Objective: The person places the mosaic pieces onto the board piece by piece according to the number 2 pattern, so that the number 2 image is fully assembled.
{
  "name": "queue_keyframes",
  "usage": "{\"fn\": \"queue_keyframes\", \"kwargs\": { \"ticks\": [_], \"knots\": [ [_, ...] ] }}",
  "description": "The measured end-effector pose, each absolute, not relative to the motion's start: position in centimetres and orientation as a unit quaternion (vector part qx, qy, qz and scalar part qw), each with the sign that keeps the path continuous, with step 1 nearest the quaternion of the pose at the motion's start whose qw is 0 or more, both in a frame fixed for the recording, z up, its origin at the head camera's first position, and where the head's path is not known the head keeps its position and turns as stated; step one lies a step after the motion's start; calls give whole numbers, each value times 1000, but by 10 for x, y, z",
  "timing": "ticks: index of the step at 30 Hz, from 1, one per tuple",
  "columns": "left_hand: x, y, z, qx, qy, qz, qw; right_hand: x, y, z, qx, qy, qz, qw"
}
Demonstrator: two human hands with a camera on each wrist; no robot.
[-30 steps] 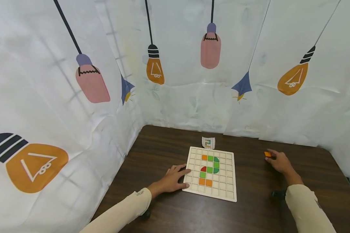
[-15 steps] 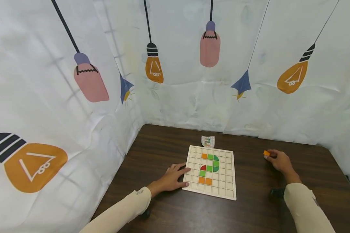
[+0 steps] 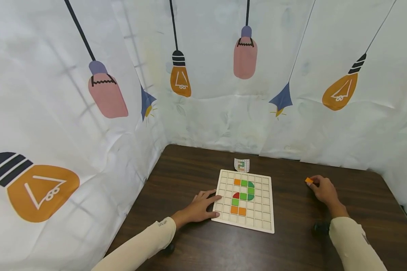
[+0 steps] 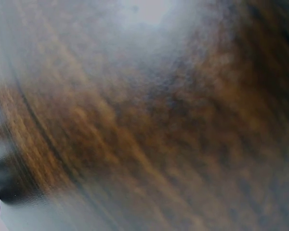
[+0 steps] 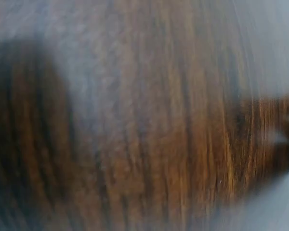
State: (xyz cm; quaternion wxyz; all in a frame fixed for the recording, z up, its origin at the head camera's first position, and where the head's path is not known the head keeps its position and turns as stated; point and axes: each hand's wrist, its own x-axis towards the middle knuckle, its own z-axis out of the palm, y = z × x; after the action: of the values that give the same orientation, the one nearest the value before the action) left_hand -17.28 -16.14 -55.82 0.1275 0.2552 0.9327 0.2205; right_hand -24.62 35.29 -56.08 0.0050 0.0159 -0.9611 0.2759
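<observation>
In the head view my right hand (image 3: 325, 190) pinches a small orange square tile (image 3: 309, 180) between thumb and fingers, over the right part of the table. My left hand (image 3: 198, 208) lies with spread fingers at the left edge of a cream grid board (image 3: 262, 218), thumb and fingertips on its rim. Orange, green and red tiles sit in the board's middle cells; among them are a red quarter-round tile (image 3: 236, 195), a green square tile (image 3: 235, 202) and two orange tiles side by side near the bottom. Both wrist views show mostly blurred wood, with only fingertip slivers.
A small printed pattern card (image 3: 242, 165) lies just behind the board. The dark wood table (image 3: 190, 169) meets white curtains (image 3: 210, 124) with printed lamps at its back and left. Dark wrist devices sit under both sleeves.
My right hand has shifted very slightly left with the orange tile, which has turned a little in the fingers. The left hand and the board stay put.
</observation>
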Motion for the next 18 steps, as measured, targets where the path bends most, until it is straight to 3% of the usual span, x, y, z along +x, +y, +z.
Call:
{"fn": "queue_keyframes", "kwargs": {
  "ticks": [18],
  "knots": [
    [-174,-161,-558,259,932,218,128,-231,352,-561,-9,-939,342,24]
  ]
}}
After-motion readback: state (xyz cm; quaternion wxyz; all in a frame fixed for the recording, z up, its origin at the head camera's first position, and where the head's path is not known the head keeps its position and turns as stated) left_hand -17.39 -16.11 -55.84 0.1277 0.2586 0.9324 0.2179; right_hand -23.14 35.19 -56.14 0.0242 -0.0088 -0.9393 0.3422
